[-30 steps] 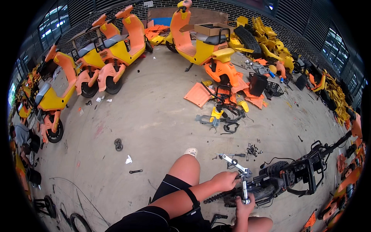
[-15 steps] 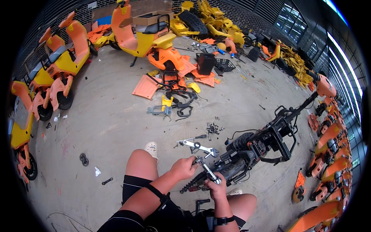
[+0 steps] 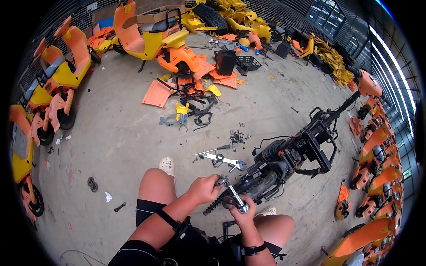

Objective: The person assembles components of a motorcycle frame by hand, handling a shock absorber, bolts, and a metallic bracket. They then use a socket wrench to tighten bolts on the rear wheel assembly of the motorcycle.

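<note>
Between my hands is a shiny chrome bar-shaped tool (image 3: 233, 193), tilted, with a thicker rounded end toward my right hand; its exact kind is hard to make out. Curled fingers of my left hand (image 3: 205, 189) grip its upper end. My right hand (image 3: 243, 214) is closed around the lower end. Just beyond them, a stripped black scooter frame (image 3: 306, 153) lies on the floor, with a black coil spring (image 3: 214, 205) near my hands. A silver adjustable wrench (image 3: 228, 161) and a screwdriver (image 3: 214, 150) lie past my left hand.
Loose small screws and parts (image 3: 238, 137) are scattered beyond the wrench. Orange and yellow scooters stand at the left (image 3: 73, 73) and in a row at the right (image 3: 377, 155). Body panels, a black crate (image 3: 248, 63) and a yellow panel heap (image 3: 239, 17) lie farther back.
The whole view has shifted slightly, so the background sits a little farther left and higher. Both hands keep hold of the chrome tool, with only a small change in their position.
</note>
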{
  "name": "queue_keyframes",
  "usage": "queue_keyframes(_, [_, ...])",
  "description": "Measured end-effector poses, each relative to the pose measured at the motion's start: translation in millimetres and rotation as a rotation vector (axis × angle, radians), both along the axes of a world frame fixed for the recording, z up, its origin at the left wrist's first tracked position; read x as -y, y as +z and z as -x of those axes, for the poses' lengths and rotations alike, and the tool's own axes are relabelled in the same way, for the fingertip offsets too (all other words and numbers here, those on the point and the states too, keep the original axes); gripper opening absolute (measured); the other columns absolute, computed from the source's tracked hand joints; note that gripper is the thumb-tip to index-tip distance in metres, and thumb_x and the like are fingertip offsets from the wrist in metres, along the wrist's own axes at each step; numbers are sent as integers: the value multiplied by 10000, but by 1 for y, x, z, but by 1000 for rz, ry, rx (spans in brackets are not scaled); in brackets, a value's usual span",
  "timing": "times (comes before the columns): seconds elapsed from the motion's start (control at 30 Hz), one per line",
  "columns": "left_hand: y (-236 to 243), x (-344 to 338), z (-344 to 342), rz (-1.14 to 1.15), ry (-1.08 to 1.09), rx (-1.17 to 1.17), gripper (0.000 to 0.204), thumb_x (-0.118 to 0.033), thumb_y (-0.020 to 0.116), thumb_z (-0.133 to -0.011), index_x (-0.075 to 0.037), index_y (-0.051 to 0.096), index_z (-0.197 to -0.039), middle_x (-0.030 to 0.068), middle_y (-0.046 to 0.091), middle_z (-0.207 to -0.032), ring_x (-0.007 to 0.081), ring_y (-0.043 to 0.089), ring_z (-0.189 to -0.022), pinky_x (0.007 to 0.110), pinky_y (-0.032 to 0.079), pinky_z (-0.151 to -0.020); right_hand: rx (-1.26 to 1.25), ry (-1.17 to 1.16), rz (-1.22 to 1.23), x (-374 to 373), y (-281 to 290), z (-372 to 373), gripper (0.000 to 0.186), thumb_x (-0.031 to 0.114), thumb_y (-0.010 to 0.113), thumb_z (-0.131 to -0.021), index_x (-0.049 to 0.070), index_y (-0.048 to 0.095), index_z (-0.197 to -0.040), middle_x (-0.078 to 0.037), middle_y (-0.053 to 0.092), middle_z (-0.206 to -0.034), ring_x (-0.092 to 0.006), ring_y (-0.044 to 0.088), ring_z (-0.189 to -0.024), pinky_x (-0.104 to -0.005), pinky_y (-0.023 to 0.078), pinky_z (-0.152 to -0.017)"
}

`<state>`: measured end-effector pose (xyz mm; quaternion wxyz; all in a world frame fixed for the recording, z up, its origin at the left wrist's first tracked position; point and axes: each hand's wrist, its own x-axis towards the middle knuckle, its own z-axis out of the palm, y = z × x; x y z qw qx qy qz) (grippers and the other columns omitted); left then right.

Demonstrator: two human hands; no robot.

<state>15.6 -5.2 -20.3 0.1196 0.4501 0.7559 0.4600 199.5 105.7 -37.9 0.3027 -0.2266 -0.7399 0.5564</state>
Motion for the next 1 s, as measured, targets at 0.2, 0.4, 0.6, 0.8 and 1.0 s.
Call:
queue_keyframes(0.2, [-3,-1,0,-255,2,-208,297,-79,670,-713,-5,619,-997,171,661,-724,383,653,-640,429,527,-571,-420,310,1117,8,15,6,289,-1,654,-644,3,583,-923,-43,515,-637,-161,472,-520,-330,406,-545])
queue_keyframes(0.4, [4,0,3,-405,2,-302,316,-58,652,-662,8,617,-969,166,667,-749,372,652,-633,409,536,-578,-375,573,1179,-16,17,7,280,34,630,-660,-17,596,-932,-31,455,-576,-151,421,-467,-325,360,-520])
queue_keyframes(0.6, [11,-3,0,-7,-73,128,220,-182,656,-883,13,622,-979,233,652,-772,440,628,-698,479,506,-629,-175,78,457,7,25,8,216,42,703,-717,19,611,-911,-64,567,-675,-198,530,-549,-378,473,-611])
queue_keyframes(0.8, [2,4,6,329,-56,135,299,-288,600,-948,10,621,-964,262,643,-760,469,624,-750,515,492,-659,254,-7,-808,-8,15,6,302,121,740,-667,31,646,-940,-159,659,-811,-344,659,-706,-399,548,-690])
queue_keyframes(1.0, [-7,8,5,204,-28,-14,263,-243,648,-919,17,618,-948,245,632,-705,458,623,-688,502,496,-613,166,-24,-141,9,13,1,302,80,756,-707,9,622,-968,-91,642,-818,-181,633,-695,-310,516,-658])
